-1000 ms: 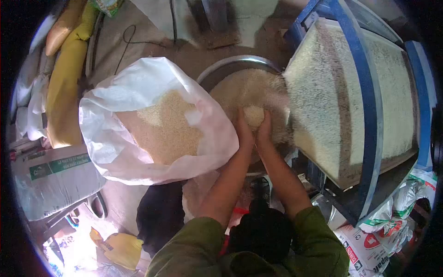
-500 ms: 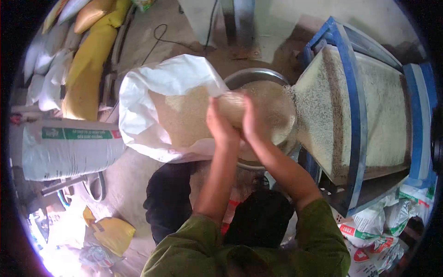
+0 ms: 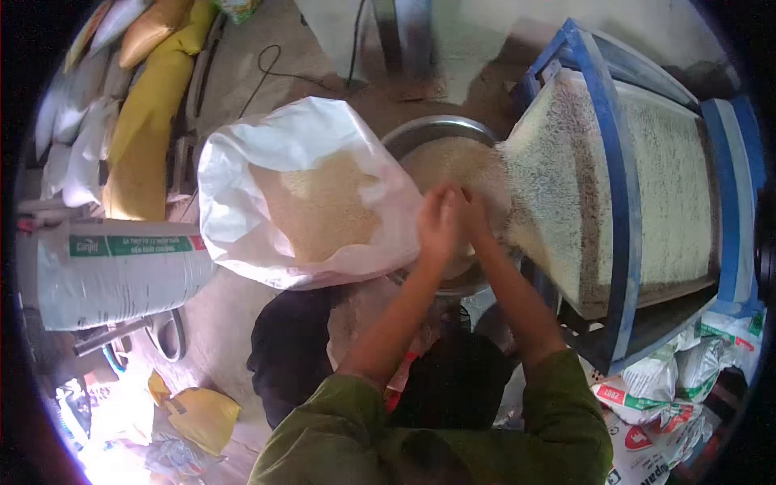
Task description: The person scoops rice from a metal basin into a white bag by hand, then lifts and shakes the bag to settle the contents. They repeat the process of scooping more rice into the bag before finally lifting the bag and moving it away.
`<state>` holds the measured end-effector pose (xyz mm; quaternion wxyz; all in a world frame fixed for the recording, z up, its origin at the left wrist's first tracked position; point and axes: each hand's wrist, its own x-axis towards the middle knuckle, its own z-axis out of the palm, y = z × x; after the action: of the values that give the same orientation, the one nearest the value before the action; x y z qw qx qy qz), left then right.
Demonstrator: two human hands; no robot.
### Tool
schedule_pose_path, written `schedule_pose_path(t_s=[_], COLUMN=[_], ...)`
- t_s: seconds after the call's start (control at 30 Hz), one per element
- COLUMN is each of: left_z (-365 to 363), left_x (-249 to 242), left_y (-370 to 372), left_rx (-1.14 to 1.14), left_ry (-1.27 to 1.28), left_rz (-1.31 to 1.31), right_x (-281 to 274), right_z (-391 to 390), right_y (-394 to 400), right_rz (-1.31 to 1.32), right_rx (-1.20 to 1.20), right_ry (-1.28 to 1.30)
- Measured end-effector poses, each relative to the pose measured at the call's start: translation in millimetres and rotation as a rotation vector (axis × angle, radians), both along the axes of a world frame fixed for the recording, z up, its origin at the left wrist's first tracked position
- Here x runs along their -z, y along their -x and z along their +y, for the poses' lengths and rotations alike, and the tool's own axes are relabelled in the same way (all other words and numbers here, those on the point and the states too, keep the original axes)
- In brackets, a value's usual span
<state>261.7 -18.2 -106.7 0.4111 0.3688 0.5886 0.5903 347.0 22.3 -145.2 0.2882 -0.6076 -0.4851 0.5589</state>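
My left hand [image 3: 437, 217] and my right hand [image 3: 472, 213] are close together over a round metal basin [image 3: 440, 123] of pale brown grain [image 3: 453, 158]. Both are closed, with fingers bent and pressed together; motion blurs them slightly, and whatever lies between the palms is hidden. Just left of them a white sack [image 3: 234, 182] stands with its mouth wide, partly filled with similar grain [image 3: 323, 206]. Its right edge comes close to my left hand.
On the right, a blue-framed sieve machine [image 3: 618, 194] slopes pale grain toward the basin. Full sacks [image 3: 145, 137] are stacked at upper left, and a printed white bag [image 3: 121, 275] lies on the left. Plastic packaging [image 3: 647, 396] is heaped at lower right. A black cable [image 3: 267, 69] crosses the floor.
My hands have moved right and down from the sack's mouth to the basin. The grain that showed between them is no longer visible there. The sack's right side now spreads toward the basin.
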Motion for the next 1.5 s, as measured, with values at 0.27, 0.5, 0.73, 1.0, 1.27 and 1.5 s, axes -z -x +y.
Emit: schedule_pose_path(t_s=[0.27,0.5,0.73,1.0,1.27,1.5], left_z=[-18.5,-10.3,0.4,20.8,10.6,3.1], left_x=[158.9,191.6,114.0,-11.8,-62.7,-27.3], left_y=[-38.2,-34.9,-28.6,-15.8,76.8,133.5], left_rx=[0.252,0.120,-0.329,-0.270,-0.442,-0.523], left_ry=[0.270,0.644,0.438,0.241,-0.130,0.288], left_rz=[0.797,0.464,-0.666,-0.754,-0.987,-0.395], right_x=[151.3,187.4,99.4,-42.5,-98.5,-96.5], right_z=[-41.5,-47.6,-36.8,-5.3,-3.2,0.6], right_y=[-25.4,-15.2,12.4,20.5,114.8,108.3], right_rz=[-0.234,0.533,0.752,0.903,0.481,-0.077], right_rx=[0.373,0.633,0.791,0.765,0.044,-0.482], right_ry=[-0.211,0.107,0.376,0.187,-0.259,-0.310])
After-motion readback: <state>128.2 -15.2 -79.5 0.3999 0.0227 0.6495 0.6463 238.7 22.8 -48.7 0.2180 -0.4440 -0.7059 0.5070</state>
